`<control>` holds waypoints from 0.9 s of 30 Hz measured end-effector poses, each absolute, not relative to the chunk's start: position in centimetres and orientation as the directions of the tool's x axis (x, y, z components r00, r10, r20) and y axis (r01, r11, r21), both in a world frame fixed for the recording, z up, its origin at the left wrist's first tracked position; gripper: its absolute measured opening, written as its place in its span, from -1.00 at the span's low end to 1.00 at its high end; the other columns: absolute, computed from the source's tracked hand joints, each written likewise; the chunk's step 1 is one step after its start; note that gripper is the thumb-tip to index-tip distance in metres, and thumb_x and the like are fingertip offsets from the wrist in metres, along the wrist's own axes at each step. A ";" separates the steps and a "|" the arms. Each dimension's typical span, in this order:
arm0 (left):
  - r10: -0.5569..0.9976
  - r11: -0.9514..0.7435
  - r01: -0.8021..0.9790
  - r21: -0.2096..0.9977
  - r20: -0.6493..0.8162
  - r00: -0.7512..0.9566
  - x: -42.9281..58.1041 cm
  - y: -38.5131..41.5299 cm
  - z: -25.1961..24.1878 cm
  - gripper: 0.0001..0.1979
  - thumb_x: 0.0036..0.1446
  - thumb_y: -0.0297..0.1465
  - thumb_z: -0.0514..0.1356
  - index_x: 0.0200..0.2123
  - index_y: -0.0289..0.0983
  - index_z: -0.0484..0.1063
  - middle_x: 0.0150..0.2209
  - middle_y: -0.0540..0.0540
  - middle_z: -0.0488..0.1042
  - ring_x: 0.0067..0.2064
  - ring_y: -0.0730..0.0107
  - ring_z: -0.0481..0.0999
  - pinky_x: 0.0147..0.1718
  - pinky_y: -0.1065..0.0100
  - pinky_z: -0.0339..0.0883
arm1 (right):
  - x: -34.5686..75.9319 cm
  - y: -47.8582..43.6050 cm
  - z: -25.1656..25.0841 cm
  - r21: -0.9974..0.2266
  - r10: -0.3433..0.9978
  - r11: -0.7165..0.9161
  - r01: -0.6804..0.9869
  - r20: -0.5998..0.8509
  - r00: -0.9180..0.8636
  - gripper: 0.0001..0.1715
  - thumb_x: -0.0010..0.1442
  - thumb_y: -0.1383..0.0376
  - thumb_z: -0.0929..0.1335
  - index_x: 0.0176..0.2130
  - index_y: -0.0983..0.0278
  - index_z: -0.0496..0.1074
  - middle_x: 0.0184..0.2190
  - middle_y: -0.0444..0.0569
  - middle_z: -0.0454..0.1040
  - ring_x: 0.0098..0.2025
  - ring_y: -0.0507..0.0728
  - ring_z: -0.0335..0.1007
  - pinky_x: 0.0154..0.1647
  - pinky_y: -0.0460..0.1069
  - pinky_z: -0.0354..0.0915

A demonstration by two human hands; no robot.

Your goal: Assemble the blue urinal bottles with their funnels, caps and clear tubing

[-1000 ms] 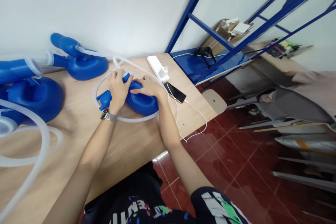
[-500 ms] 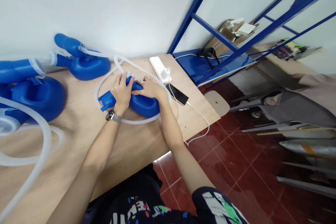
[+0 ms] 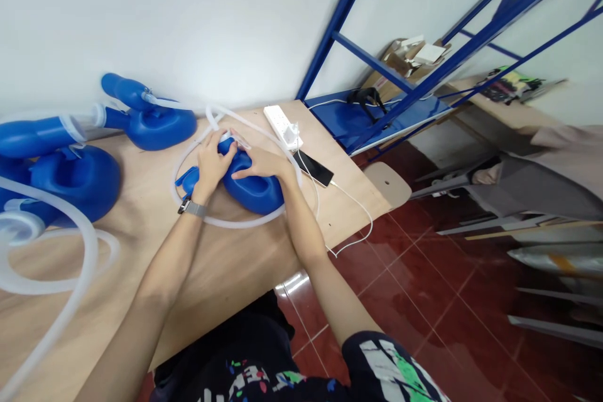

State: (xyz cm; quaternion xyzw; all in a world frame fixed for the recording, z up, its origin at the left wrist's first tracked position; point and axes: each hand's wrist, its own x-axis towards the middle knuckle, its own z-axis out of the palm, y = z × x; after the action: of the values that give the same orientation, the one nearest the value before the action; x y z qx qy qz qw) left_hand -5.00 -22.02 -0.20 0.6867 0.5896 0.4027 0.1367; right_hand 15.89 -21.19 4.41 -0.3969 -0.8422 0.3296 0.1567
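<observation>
A blue plastic urinal bottle lies on the table between my hands. Its raised part passes beneath my fingers, with a whitish fitting at the top. My left hand is closed around its left side, thumb on the blue plastic. From the other side my right hand grips the top, its thumb over the bottle and its fingers by a clear piece. A blue spouted part shows left of my left wrist; whether it joins the bottle is hidden. Translucent hose loops around everything here.
More blue bottles with hoses stand along the left of the wooden table. Right of my hands are a white power strip and a phone with its charging cable. A blue metal frame rises beyond the table's right edge.
My left hand has shifted slightly left and turned on the bottle. My right thumb now lies lower across it, and more of the bottle's body shows. Less of the spouted part is visible.
</observation>
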 end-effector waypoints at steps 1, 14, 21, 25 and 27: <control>0.911 -0.288 0.680 0.675 0.412 -0.023 -5.1 -21.8 -0.6 -0.48 0.58 -0.20 0.29 0.48 -0.24 0.58 0.45 -0.37 0.66 0.48 -0.08 0.65 0.54 0.00 0.49 | 16.0 -21.0 4.3 -0.684 0.774 0.462 0.564 0.000 -0.633 0.31 0.25 -0.13 0.70 0.74 0.14 0.38 0.60 0.12 0.61 0.65 0.41 0.53 0.78 0.26 0.31; 0.837 -0.349 0.622 0.701 0.531 -0.129 -4.8 -20.7 -3.4 -0.56 0.58 -0.09 0.33 0.32 -0.20 0.71 0.27 -0.33 0.77 0.32 -0.15 0.75 0.43 -0.04 0.57 | 16.3 -20.1 3.8 -0.697 0.803 0.439 0.568 0.019 -0.596 0.23 0.19 0.07 0.76 0.67 0.14 0.49 0.45 0.09 0.75 0.57 0.52 0.62 0.72 0.30 0.39; 0.843 -0.328 0.608 0.723 0.514 -0.158 -4.2 -21.7 -4.0 -0.52 0.66 -0.11 0.26 0.42 -0.20 0.67 0.36 -0.36 0.72 0.33 -0.10 0.75 0.40 0.03 0.59 | 16.5 -19.5 3.6 -0.752 0.780 0.439 0.492 0.046 -0.624 0.08 0.14 0.06 0.77 0.53 0.23 0.63 0.44 0.14 0.74 0.51 0.52 0.64 0.71 0.28 0.39; 0.819 -0.355 0.579 0.734 0.543 -0.187 -3.8 -21.7 -4.2 -0.55 0.66 -0.12 0.26 0.39 -0.20 0.67 0.34 -0.35 0.72 0.39 -0.11 0.72 0.47 -0.03 0.55 | 16.5 -19.4 3.5 -0.778 0.780 0.415 0.472 0.037 -0.625 0.06 0.18 0.00 0.75 0.52 0.24 0.63 0.50 0.17 0.68 0.57 0.57 0.58 0.79 0.36 0.29; 0.811 -0.365 0.568 0.738 0.552 -0.195 -3.7 -21.6 -4.3 -0.55 0.66 -0.10 0.25 0.37 -0.22 0.67 0.32 -0.36 0.73 0.39 -0.12 0.71 0.49 -0.06 0.54 | 16.6 -19.3 3.2 -0.815 0.766 0.406 0.414 0.056 -0.641 0.11 0.21 -0.12 0.73 0.55 0.22 0.61 0.52 0.17 0.66 0.59 0.56 0.55 0.81 0.37 0.27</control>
State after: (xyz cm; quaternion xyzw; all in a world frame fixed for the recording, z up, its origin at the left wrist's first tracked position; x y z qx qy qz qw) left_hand -3.75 -21.56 -4.27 0.6244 0.5519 0.5411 0.1124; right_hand 16.58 -19.30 3.23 -0.3642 -0.8100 0.4055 0.2167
